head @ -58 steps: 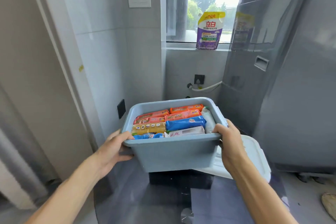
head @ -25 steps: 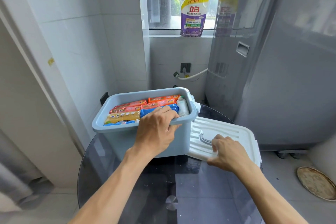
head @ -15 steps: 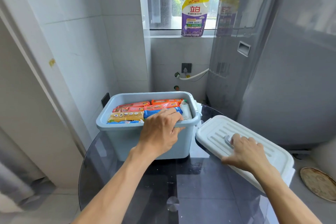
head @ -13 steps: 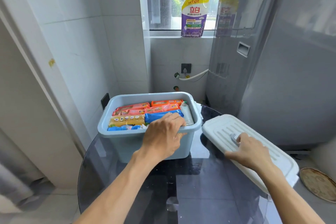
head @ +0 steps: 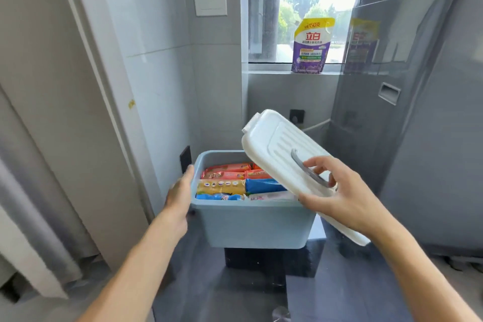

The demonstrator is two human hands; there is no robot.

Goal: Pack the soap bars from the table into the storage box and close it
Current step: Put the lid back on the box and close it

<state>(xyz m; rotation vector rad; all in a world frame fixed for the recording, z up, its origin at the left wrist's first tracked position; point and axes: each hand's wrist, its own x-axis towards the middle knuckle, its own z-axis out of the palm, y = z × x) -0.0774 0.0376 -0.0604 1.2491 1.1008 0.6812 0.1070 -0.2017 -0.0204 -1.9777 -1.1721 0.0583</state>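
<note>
A pale blue storage box (head: 251,225) stands on the dark glass table (head: 261,293), filled with several wrapped soap bars (head: 230,183) in orange, yellow and blue packs. My left hand (head: 180,193) lies flat against the box's left wall, fingers straight up to the rim. My right hand (head: 337,191) grips the grey handle of the white ribbed lid (head: 277,146). The lid is lifted and tilted, hanging over the box's right side and hiding the soap there. The box is uncovered on its left.
A tall grey washing machine (head: 418,112) stands close on the right. A purple detergent pouch (head: 311,46) sits on the window sill behind. Tiled wall and a door frame run along the left, with a black wall socket (head: 185,158) just behind the box.
My right hand has lifted the lid off the table and swung it left over the box. My left hand has moved from the front rim to the box's left side.
</note>
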